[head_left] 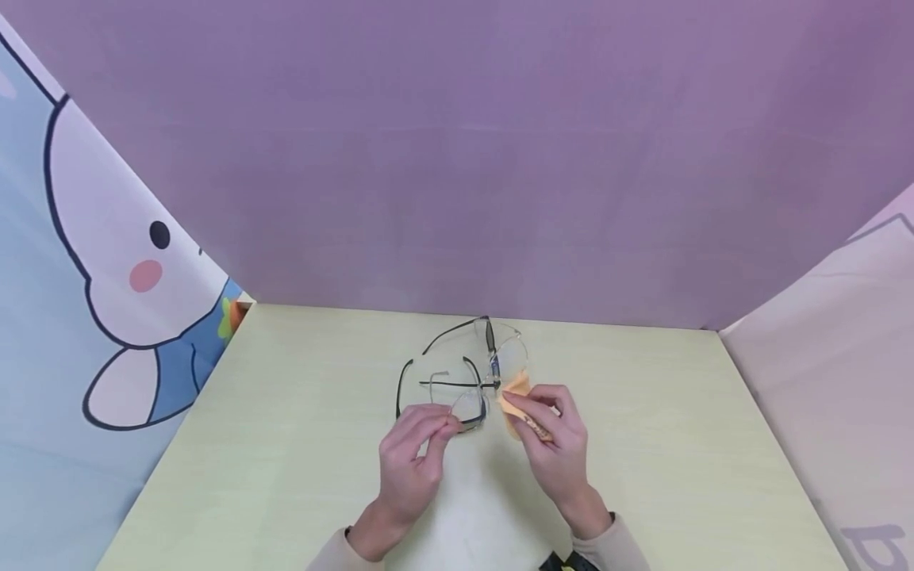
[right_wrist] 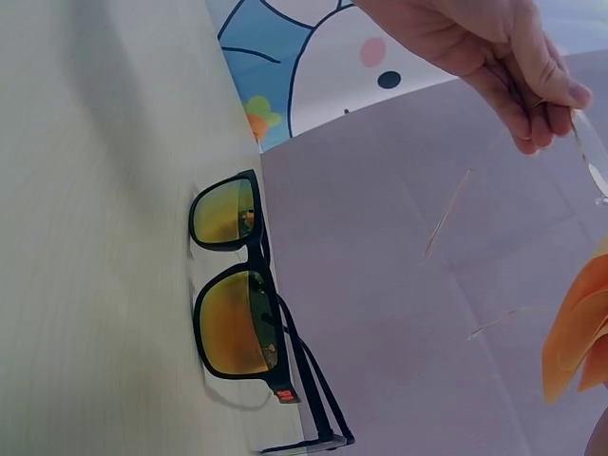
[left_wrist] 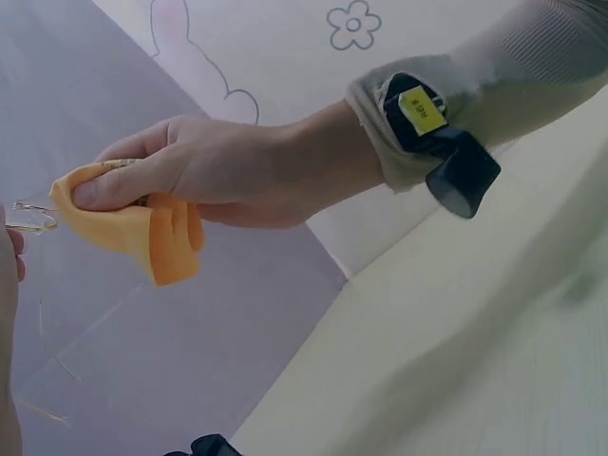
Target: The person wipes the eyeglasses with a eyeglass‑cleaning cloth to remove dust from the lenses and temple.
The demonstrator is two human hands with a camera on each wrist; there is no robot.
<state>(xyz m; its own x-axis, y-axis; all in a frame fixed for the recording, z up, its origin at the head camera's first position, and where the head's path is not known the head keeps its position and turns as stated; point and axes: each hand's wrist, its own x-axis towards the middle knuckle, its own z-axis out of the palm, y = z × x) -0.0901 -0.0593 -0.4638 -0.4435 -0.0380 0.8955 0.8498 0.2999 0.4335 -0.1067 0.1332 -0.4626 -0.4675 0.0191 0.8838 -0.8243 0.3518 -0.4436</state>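
Note:
Thin wire-rimmed eyeglasses (head_left: 527, 354) with clear lenses are held above the table. My left hand (head_left: 414, 454) pinches their near-left edge between thumb and fingers; in the right wrist view, the left hand (right_wrist: 508, 57) grips the edge of a lens rim (right_wrist: 584, 157). My right hand (head_left: 560, 444) holds a folded orange cloth (head_left: 519, 385) between thumb and fingers, close beside the eyeglasses. In the left wrist view the cloth (left_wrist: 174, 245) hangs below the right hand (left_wrist: 223, 176), at the end of the frame. Whether it touches a lens is unclear.
Black sunglasses with orange mirrored lenses (right_wrist: 233, 323) stand on the pale table (head_left: 286, 476), beyond the hands. Another dark-framed pair (head_left: 398, 388) lies near them, partly hidden. A purple wall (head_left: 457, 159) rises behind, with printed cloth panels (head_left: 121, 238) at the sides.

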